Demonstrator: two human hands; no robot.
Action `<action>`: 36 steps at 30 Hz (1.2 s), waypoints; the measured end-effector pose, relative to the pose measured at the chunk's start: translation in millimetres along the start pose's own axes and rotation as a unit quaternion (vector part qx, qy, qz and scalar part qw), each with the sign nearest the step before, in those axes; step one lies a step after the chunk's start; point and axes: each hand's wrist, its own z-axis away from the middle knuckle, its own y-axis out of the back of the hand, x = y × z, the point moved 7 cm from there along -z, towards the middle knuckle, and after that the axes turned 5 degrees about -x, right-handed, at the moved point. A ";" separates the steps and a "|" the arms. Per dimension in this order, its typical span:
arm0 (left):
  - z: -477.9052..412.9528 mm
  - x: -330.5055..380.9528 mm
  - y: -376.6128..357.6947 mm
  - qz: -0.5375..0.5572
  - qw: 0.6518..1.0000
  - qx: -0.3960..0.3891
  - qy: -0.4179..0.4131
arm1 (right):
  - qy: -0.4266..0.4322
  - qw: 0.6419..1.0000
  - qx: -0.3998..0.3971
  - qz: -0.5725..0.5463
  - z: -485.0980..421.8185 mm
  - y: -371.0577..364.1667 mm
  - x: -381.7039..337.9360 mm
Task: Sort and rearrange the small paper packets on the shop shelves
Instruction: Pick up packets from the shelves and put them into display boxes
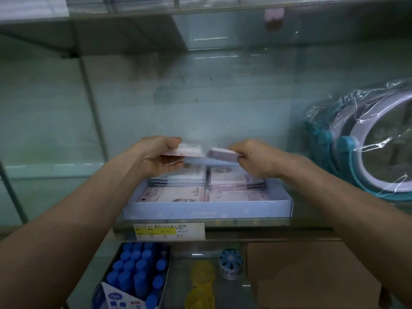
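Observation:
A shallow pale blue tray (207,211) sits on the glass shelf and holds stacks of pinkish paper packets (178,194) in clear wrap. My left hand (159,155) grips a small bundle of packets (191,149) above the tray's back left. My right hand (256,158) pinches another bundle of packets (220,153) above the back right. Both bundles hang just over the rear stacks (231,177), nearly touching each other in the middle.
Plastic-wrapped round mirrors with teal frames (367,148) stand at the right of the shelf. A price label (169,231) hangs under the tray. Below are a box of blue-capped bottles (138,273), a yellow holder (201,284), a blue-topped jar (230,264) and a brown carton (312,275).

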 end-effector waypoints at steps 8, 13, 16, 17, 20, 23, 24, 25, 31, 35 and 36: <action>2.7 3.5 -4.3 -0.011 1.000 -0.006 -0.025 | -0.048 0.984 -0.166 0.046 -0.5 -38.9 8.2; 1.4 3.2 -10.3 -0.001 1.000 -0.015 -0.021 | -0.042 0.985 -0.164 0.018 0.1 -33.4 13.9; 0.5 7.1 -21.3 -0.013 0.998 -0.045 -0.032 | -0.058 0.985 -0.160 -0.010 -0.4 -33.2 11.3; -0.2 7.9 -25.4 -0.012 0.998 -0.055 -0.035 | -0.060 0.984 -0.166 -0.016 -0.6 -33.7 10.0; -2.5 8.4 -33.4 -0.025 0.997 -0.066 -0.036 | -0.063 0.985 -0.139 -0.078 2.6 -23.1 6.6; -5.0 7.5 -33.6 -0.045 0.997 -0.059 -0.036 | -0.108 0.954 0.007 -0.279 8.6 3.5 24.1; -5.3 6.4 -33.9 -0.049 0.996 -0.061 -0.034 | -0.129 0.914 0.035 -0.383 12.4 6.8 30.3; -5.1 5.2 -35.3 -0.054 0.996 -0.067 -0.033 | -0.141 0.868 0.051 -0.473 16.1 8.5 33.3; -1.4 1.8 -47.1 -0.094 0.988 -0.116 -0.037 | -0.118 0.831 0.050 -0.541 26.6 16.9 36.4; -2.1 2.4 -44.5 -0.115 0.986 -0.115 -0.040 | -0.114 0.859 0.046 -0.496 30.8 15.9 36.6; -2.3 2.5 -43.4 -0.117 0.986 -0.108 -0.041 | -0.114 0.857 0.049 -0.499 30.7 15.9 36.4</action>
